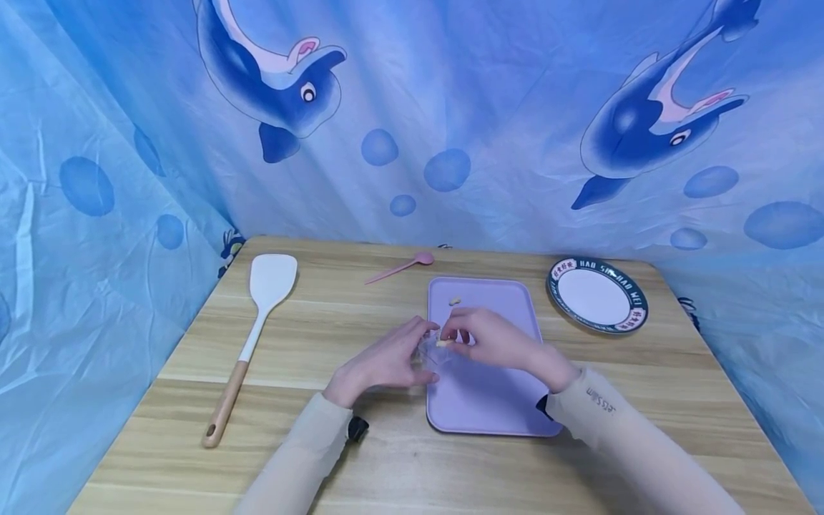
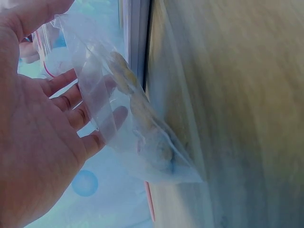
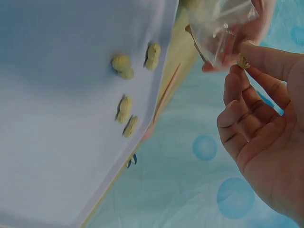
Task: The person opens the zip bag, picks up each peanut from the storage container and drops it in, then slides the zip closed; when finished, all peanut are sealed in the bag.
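Observation:
My left hand [image 1: 393, 357] holds a clear zip bag [image 2: 121, 156] at the tray's left edge. Peanuts [image 2: 142, 111] in their shells show through the bag's film. Between the thumb and fingertips of my right hand [image 3: 266, 104] is one peanut [image 3: 242, 61], pinched close to the bag's opening. The lilac tray [image 1: 489, 408] lies under the right hand. Several more peanuts [image 3: 124, 108] in the shell lie on the tray, spread near its far left side in the right wrist view; in the head view the right hand hides most of them.
Left on the wooden table [image 1: 309, 336] lies a white spatula [image 1: 273, 279] with a wooden handle. A small pink spoon [image 1: 423, 258] rests behind the tray. At the back right sits a round plate [image 1: 592, 297] with a dark patterned rim. Blue dolphin-print curtains [image 1: 450, 107] surround the table.

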Action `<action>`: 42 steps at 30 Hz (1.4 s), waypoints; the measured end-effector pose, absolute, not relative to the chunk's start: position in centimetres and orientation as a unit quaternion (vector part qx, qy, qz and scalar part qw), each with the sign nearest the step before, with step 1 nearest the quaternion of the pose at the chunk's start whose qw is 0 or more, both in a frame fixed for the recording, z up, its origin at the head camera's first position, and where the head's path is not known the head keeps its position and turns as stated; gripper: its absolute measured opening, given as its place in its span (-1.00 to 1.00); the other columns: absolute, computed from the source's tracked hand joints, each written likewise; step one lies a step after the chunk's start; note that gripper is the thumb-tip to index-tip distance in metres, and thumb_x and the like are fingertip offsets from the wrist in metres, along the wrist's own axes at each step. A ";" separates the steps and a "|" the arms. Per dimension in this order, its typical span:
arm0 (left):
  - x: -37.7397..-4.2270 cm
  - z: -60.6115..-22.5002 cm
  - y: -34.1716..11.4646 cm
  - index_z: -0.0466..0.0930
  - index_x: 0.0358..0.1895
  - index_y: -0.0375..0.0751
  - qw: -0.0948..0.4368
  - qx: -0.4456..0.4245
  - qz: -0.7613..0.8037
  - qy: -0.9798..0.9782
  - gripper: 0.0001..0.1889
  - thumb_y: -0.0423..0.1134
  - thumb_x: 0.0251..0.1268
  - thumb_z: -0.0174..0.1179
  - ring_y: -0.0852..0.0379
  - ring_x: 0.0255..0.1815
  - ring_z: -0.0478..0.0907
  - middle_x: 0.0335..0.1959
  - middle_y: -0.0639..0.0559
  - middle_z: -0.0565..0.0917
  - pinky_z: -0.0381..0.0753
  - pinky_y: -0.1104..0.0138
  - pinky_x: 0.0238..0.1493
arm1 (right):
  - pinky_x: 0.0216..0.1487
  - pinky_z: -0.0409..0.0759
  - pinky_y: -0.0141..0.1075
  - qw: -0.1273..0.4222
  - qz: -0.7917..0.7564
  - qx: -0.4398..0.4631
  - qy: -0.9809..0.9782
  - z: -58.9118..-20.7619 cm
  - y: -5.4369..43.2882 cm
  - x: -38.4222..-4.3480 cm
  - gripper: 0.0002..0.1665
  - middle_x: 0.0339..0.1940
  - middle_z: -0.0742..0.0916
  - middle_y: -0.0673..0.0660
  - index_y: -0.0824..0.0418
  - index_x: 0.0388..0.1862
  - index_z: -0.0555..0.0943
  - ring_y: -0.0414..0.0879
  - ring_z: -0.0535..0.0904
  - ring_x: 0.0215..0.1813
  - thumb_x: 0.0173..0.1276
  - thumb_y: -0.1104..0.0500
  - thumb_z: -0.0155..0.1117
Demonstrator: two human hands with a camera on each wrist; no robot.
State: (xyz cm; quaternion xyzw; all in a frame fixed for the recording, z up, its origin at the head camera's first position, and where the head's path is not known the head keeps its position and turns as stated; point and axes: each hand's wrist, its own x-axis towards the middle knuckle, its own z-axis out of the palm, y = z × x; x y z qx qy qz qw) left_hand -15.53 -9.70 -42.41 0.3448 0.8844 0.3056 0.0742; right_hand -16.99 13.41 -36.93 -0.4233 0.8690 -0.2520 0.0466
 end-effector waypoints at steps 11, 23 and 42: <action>-15.5 -42.3 -9.6 0.30 0.39 -0.23 0.069 0.347 0.306 0.884 -0.16 -0.03 0.06 0.48 0.09 0.10 0.49 0.16 -0.03 0.50 0.50 0.20 0.18 | -0.28 0.55 -0.37 0.052 -0.222 -0.423 0.877 -37.9 12.9 -16.1 -0.83 -0.26 0.67 -0.11 0.09 -0.21 0.74 -0.27 0.52 -0.34 0.25 0.30 0.44; -15.5 -42.3 -9.6 0.31 0.38 -0.21 0.063 0.352 0.301 0.884 -0.18 -0.03 0.08 0.47 0.12 0.09 0.48 0.12 -0.01 0.50 0.50 0.21 0.17 | -0.22 0.57 -0.35 0.063 -0.224 -0.424 0.875 -37.9 12.7 -15.9 -0.78 -0.17 0.73 0.00 0.17 -0.13 0.74 -0.24 0.56 -0.30 0.24 0.35 0.40; -15.5 -42.5 -9.6 0.33 0.37 -0.19 0.054 0.359 0.303 0.881 -0.20 -0.03 0.07 0.48 0.12 0.09 0.48 0.11 -0.02 0.51 0.50 0.22 0.16 | -0.24 0.56 -0.36 0.071 -0.238 -0.422 0.872 -38.3 12.8 -16.1 -0.79 -0.21 0.71 -0.04 0.14 -0.15 0.73 -0.28 0.54 -0.31 0.25 0.35 0.40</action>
